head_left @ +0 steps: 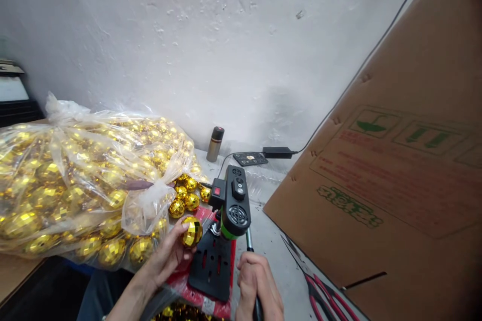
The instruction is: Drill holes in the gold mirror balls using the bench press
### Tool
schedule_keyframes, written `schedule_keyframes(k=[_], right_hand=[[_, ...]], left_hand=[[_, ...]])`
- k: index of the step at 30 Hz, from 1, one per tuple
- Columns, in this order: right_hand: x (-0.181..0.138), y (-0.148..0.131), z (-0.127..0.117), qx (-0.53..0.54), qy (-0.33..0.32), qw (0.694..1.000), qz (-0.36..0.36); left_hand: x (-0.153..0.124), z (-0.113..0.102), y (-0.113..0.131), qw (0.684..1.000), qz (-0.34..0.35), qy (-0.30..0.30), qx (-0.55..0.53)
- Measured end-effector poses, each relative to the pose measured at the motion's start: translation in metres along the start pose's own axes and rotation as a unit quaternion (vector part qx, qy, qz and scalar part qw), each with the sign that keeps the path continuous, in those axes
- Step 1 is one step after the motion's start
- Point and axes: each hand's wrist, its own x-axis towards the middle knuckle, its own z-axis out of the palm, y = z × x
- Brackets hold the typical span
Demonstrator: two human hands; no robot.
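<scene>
My left hand point(165, 260) grips a shiny gold faceted ball point(193, 232) between thumb and fingers, beside the head of a small black bench drill press point(241, 191). My right hand point(259, 283) is wrapped round the lever point(249, 238) at the machine's right side; its dark grip shows below the fist. Under the ball lies the press's slotted black base plate point(211, 266), resting on red plastic wrap point(179, 275). More gold balls point(184, 199) sit loose behind my left hand. The drill bit is hidden from this angle.
A large tied clear bag point(86, 155) full of gold balls fills the left side. Behind the press stand a small bottle point(215, 144) and a black power adapter point(277, 152) with its cable. Scissors point(320, 286) lie beside a big cardboard box point(376, 170) on the right.
</scene>
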Motion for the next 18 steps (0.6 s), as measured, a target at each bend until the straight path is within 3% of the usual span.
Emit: schedule_keyframes(k=[4,9,13,18], right_hand=[[0.001,0.000,-0.001,0.007,-0.012,1.000,-0.005],[0.002,0.001,-0.004,0.004,-0.022,1.000,-0.014],[0.003,0.004,-0.006,-0.001,-0.035,0.999,-0.032],[0.002,0.005,-0.008,-0.010,-0.040,0.999,-0.034]], left_hand=[[-0.008,0.008,-0.008,0.990,-0.064,0.053,-0.116],[-0.009,0.016,-0.016,0.976,-0.082,0.125,-0.158],[-0.009,0.016,-0.023,0.978,-0.084,0.123,-0.148],[0.003,0.006,-0.049,0.998,0.004,0.065,-0.024]])
